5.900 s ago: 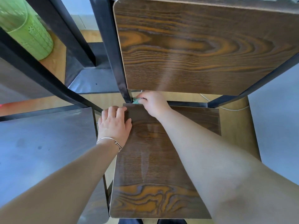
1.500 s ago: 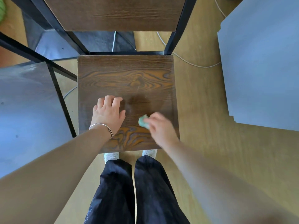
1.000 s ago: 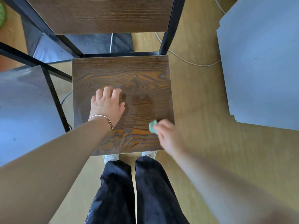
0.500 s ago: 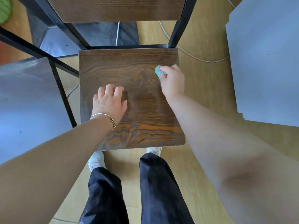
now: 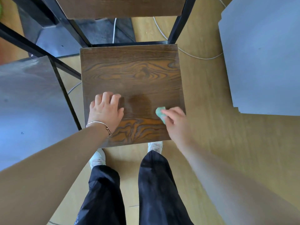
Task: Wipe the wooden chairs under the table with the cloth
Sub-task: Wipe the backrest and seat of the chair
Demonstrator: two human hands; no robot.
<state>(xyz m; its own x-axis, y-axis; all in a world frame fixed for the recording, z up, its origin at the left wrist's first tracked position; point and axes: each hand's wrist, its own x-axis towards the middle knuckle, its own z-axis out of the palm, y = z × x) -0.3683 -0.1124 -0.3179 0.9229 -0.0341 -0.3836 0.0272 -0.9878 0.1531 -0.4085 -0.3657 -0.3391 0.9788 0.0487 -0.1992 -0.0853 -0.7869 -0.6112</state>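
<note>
A wooden chair with a dark, grained seat (image 5: 129,73) and a black metal frame stands right below me. My left hand (image 5: 106,110) rests on the seat's near left part, fingers slightly bent, a thin bracelet at the wrist. My right hand (image 5: 176,121), blurred by motion, holds a small green cloth (image 5: 159,113) against the seat near its right front edge. A damp streak shows on the wood between the two hands. The chair's wooden backrest (image 5: 120,6) fills the top of the view.
A grey tabletop (image 5: 27,101) with black frame bars lies to the left, and grey panels (image 5: 263,54) to the right. A white cable (image 5: 194,56) runs across the wooden floor behind the chair. My legs and white shoes stand at the seat's front edge.
My right hand has swept the cloth from the seat's far right corner back to its near right edge. The left hand has stayed where it was on the seat.
</note>
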